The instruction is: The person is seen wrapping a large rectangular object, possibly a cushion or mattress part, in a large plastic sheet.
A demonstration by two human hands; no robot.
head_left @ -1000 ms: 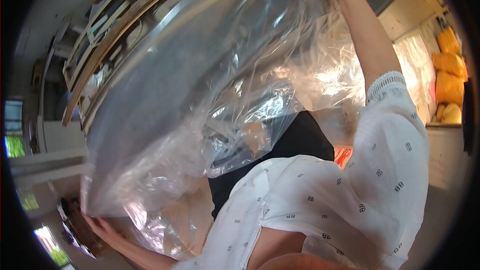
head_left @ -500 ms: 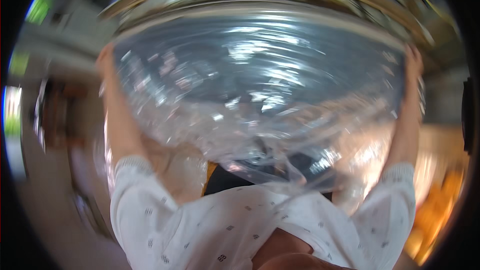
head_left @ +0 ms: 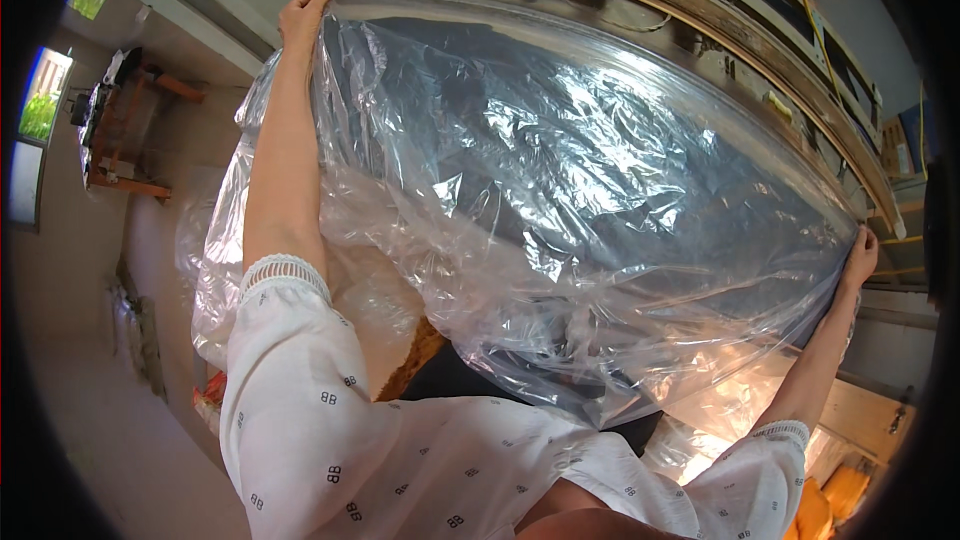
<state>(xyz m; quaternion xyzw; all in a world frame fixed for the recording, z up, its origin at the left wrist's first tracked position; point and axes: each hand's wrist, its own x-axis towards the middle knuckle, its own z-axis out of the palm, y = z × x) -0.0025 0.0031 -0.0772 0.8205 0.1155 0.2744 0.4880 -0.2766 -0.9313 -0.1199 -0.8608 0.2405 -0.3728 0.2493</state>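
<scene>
A wide sheet of clear plastic film [head_left: 590,150], wrinkled and shiny, is stretched between my raised arms. My left hand [head_left: 306,16] is closed on its upper left corner. At its far right corner, my right hand [head_left: 862,252] pinches the edge. Through the film shows something broad and dark grey; I cannot tell whether it lies inside or behind. Loose folds of film hang over my left forearm and down toward my chest. Below them, a black surface [head_left: 440,375] and a brownish-yellow patch [head_left: 412,355] show in part.
Beyond the film's far edge runs a long wooden rail [head_left: 700,35], with a yellow cable [head_left: 812,20] above it. An orange-framed rack [head_left: 130,130] stands at the left. Orange material [head_left: 835,500] and a light wooden board [head_left: 865,420] are at the lower right.
The film, level and blurred before, now slants down to the right. My left hand appears higher and my right hand lower in view. Both still hold the corners.
</scene>
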